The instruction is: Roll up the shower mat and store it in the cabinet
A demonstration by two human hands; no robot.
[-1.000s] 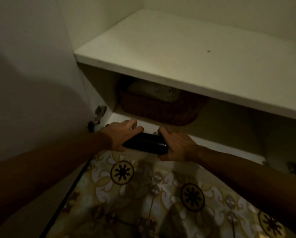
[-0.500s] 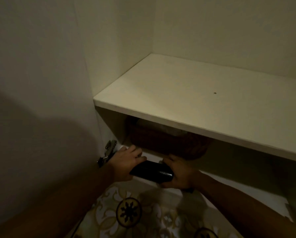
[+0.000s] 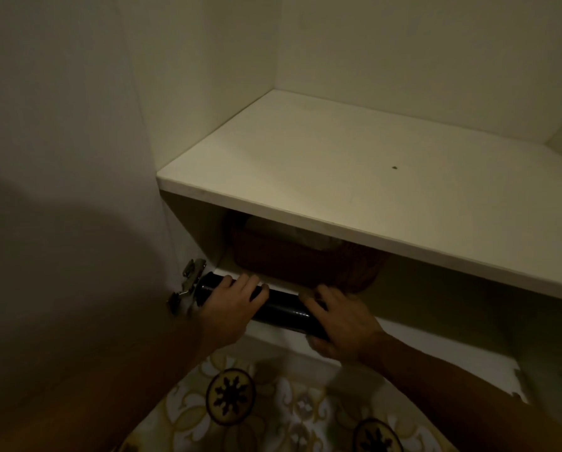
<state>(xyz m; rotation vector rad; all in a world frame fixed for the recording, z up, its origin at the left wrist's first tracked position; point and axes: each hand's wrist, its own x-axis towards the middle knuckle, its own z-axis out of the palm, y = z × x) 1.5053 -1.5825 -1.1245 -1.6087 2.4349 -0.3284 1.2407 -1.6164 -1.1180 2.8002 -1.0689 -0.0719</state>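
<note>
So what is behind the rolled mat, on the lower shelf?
Behind the rolled mat, held by the left hand and right hand, stands a dark woven basket with something pale inside. The upper shelf hides the rest.

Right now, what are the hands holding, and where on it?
Both grip the rolled dark mat lying at the lower shelf's front edge: left hand near its left end, right hand at its right end.
</note>
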